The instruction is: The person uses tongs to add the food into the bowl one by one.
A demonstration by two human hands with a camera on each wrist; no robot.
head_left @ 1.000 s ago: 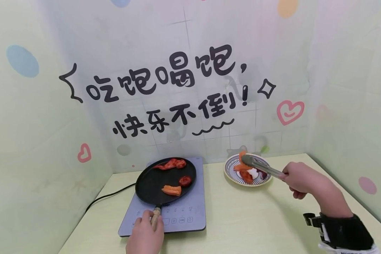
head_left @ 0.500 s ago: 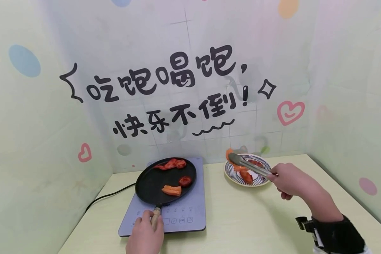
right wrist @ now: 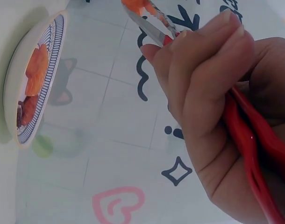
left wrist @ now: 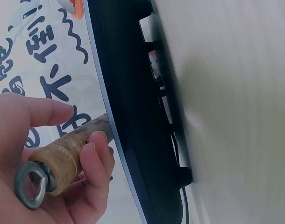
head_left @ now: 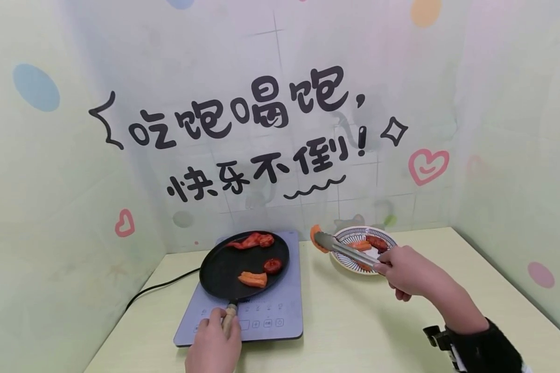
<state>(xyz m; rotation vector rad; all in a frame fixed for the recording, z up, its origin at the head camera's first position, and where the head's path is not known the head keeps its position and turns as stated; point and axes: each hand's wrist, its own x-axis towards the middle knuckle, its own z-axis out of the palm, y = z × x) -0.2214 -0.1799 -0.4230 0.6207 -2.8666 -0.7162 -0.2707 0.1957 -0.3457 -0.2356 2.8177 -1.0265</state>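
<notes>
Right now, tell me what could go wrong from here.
The orange food piece sits at the tips of the red-handled tongs, in the air between the blue-striped plate and the frying pan; a slack pinch could drop it on the table. Three food pieces lie in the pan, so it might land on one. The left hand holds the wooden handle, and a nudge there could shift the pan on the induction cooktop.
</notes>
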